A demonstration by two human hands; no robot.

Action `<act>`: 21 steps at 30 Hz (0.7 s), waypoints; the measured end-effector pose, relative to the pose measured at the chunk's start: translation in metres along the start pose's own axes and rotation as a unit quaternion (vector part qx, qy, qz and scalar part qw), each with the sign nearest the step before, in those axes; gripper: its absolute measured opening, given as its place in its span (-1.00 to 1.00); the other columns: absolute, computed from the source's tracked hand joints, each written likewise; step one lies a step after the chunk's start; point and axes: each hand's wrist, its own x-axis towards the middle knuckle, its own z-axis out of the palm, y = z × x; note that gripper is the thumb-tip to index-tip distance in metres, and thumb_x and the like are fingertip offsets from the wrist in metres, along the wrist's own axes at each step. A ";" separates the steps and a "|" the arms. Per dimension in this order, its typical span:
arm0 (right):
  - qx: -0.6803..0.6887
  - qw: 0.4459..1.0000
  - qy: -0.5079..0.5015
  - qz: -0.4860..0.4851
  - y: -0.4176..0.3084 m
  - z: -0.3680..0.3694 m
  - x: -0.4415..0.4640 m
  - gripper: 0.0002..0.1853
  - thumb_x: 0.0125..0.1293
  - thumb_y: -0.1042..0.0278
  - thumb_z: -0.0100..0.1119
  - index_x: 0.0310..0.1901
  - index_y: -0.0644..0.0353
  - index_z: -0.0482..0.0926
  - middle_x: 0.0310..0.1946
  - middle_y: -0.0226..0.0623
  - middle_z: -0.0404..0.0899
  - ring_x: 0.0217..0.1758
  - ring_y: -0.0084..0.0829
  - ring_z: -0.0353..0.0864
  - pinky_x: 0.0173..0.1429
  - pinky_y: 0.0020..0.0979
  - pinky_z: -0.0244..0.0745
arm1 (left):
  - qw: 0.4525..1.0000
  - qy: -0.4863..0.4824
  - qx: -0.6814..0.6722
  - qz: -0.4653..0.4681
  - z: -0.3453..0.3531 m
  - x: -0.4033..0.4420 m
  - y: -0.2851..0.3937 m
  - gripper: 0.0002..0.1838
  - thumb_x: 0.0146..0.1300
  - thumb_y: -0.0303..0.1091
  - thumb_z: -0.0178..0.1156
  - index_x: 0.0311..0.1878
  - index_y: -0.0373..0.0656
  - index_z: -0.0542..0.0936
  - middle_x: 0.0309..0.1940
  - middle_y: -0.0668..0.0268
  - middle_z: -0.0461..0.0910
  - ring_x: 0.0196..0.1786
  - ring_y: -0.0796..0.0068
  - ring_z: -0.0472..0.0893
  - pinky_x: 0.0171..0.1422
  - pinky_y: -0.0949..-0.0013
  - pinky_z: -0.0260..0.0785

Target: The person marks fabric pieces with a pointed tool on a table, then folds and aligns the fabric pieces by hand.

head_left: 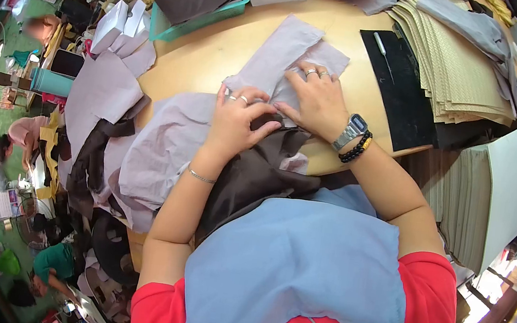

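My left hand [238,119] rests on pale mauve fabric [172,132], its fingers bent and its thumb apart from them. Close on the right, my right hand [317,101] lies with spread, bent fingers on a folded mauve fabric piece [287,47]. The tips of my right thumb and left index finger nearly meet at the fabric's edge. Dark brown cloth [250,180] lies bunched below my hands, against the blue apron [299,255]. The undersides of my fingertips are hidden.
A white-handled pointed tool [380,44] lies on a black sheet [400,91] at right. Beyond it is a stack of cream textured sheets [461,63]. A teal tray [165,28] stands at the back. More mauve pieces [98,89] hang at left; people work further off.
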 end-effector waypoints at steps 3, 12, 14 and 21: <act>0.004 1.000 -0.006 0.009 -0.002 -0.001 0.000 -0.37 0.16 -0.22 0.31 0.13 0.05 0.52 0.21 -0.04 0.46 0.31 -0.07 0.41 0.22 0.17 0.30 | 0.998 0.015 -0.028 0.045 0.002 -0.008 -0.007 -0.87 0.12 -0.22 0.43 -0.36 0.06 0.64 -0.11 0.50 0.65 0.22 0.36 0.55 0.54 -0.15 -0.14; -0.004 0.998 0.055 -0.016 -0.004 0.005 -0.006 -0.58 0.21 -0.01 0.33 0.02 0.02 0.60 0.13 -0.20 0.53 0.15 -0.16 0.53 0.26 0.01 0.31 | 0.986 -0.029 -0.162 0.008 -0.011 -0.018 -0.029 -0.82 0.21 -0.15 0.36 -0.30 -0.01 0.62 -0.39 0.44 0.65 -0.02 0.36 0.64 0.55 -0.11 -0.13; 0.032 0.993 0.072 -0.091 -0.002 0.008 -0.006 -0.69 0.23 0.09 0.31 -0.05 0.01 0.64 0.05 -0.28 0.57 0.11 -0.22 0.54 0.25 -0.04 0.32 | 0.976 -0.062 -0.176 -0.108 -0.011 -0.012 -0.021 -0.78 0.22 -0.10 0.35 -0.24 0.00 0.64 -0.41 0.41 0.64 -0.09 0.37 0.65 0.54 -0.13 -0.10; 0.114 0.985 0.034 -0.121 0.003 0.016 -0.006 -0.76 0.29 0.20 0.23 -0.02 -0.07 0.65 0.01 -0.39 0.60 0.13 -0.25 0.57 0.33 0.05 0.30 | 0.995 -0.028 0.064 -0.075 0.000 0.007 -0.010 -0.41 0.06 0.25 0.37 0.07 0.09 0.68 0.02 0.23 0.58 0.15 0.25 0.53 0.47 -0.40 -0.11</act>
